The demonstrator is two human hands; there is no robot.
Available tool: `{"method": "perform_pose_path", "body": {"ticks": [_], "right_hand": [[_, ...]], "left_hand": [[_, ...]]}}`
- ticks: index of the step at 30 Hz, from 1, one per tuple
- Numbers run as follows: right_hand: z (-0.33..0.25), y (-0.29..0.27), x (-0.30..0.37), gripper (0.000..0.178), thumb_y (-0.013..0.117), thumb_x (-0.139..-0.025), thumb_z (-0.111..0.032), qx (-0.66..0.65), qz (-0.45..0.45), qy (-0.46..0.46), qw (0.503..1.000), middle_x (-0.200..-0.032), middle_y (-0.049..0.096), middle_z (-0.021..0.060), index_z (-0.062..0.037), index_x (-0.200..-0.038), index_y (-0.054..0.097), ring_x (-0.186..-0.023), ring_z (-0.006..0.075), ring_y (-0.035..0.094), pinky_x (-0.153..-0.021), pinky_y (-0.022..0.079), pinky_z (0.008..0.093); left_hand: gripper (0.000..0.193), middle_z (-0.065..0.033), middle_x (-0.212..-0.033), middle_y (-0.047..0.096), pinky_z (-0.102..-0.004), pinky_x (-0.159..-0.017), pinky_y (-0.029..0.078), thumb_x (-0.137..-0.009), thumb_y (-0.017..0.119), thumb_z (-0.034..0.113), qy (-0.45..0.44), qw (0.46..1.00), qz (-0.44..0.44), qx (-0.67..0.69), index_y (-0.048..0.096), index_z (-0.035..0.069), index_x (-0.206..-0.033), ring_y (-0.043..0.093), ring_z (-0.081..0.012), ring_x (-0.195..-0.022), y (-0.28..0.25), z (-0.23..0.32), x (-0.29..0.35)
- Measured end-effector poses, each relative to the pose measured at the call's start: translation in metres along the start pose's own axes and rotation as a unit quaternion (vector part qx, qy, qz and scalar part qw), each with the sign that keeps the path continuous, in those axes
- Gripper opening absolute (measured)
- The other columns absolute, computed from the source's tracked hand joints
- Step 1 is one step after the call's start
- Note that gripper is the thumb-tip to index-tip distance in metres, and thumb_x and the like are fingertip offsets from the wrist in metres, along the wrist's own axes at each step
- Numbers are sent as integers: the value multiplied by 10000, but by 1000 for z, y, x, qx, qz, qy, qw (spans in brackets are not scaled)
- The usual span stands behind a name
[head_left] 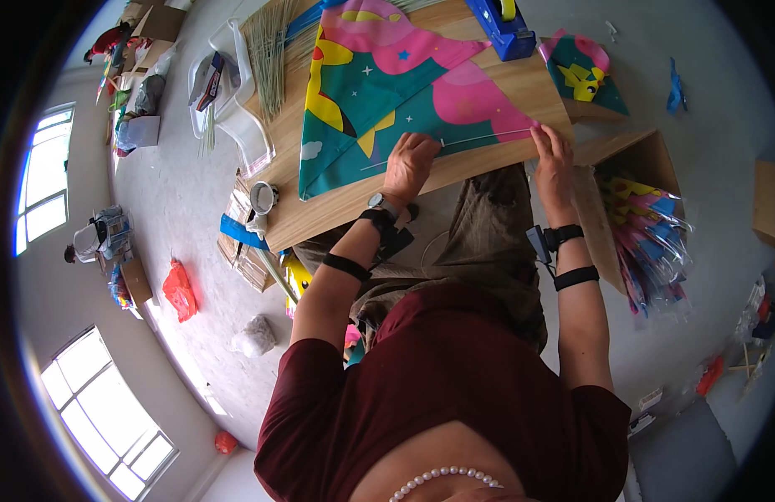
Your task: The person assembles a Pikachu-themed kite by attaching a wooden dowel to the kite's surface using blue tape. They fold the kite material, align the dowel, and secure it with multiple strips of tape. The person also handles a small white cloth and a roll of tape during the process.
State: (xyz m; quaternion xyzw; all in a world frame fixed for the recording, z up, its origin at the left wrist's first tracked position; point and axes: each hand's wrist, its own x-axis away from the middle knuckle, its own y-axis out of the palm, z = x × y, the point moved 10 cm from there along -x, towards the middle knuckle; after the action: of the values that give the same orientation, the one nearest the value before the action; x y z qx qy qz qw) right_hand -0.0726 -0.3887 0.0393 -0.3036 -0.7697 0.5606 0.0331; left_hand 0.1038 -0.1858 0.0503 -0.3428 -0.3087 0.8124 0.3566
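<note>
A printed kite sail (404,92) in teal, pink and yellow lies across the wooden table (521,79). Along its near edge runs a thin white rod (488,136). My left hand (409,163) is closed over the rod around its middle, and a small white piece shows beside its fingertips. At the rod's right end, by the sail's pink corner, my right hand (554,159) pinches the tip between thumb and finger. The fingers of my left hand partly hide what they grip.
A bundle of thin sticks (270,58) and a blue tape dispenser (506,29) lie at the table's far side. White plastic trays (237,109) stand left. A roll of tape (263,197) sits at the left edge. An open carton (663,163) with wrapped colourful packs stands right.
</note>
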Motion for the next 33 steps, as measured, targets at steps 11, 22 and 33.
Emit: {"method": "perform_pose_path", "body": {"ticks": [11,22,33], "right_hand": [[-3,-2,-2,620,585,-804,124,2,10,-8,1000,-1367,556,110,-88,-1386,595,-1233,355,537,-1063,443,474],[0,2,1,652,563,-803,140,-8,3,3,1000,-1448,501,140,-100,-1409,577,-1296,380,497,-1099,422,481],[-2,5,2,665,521,-828,149,-10,4,-4,1000,-1512,442,149,-107,-1440,548,-1344,385,464,-1112,420,484]], "left_hand": [[93,-82,-921,625,-417,-813,483,-841,751,95,-39,999,16,-26,705,88,-922,603,-310,-906,3,-3,-1],[98,-88,-925,622,-435,-828,483,-846,744,94,-54,998,21,-10,695,83,-930,595,-323,-914,6,-6,1],[284,-102,-1131,599,-465,-928,437,-853,703,62,-64,995,59,-44,665,93,-1132,552,-334,-1082,-23,3,35]]}}
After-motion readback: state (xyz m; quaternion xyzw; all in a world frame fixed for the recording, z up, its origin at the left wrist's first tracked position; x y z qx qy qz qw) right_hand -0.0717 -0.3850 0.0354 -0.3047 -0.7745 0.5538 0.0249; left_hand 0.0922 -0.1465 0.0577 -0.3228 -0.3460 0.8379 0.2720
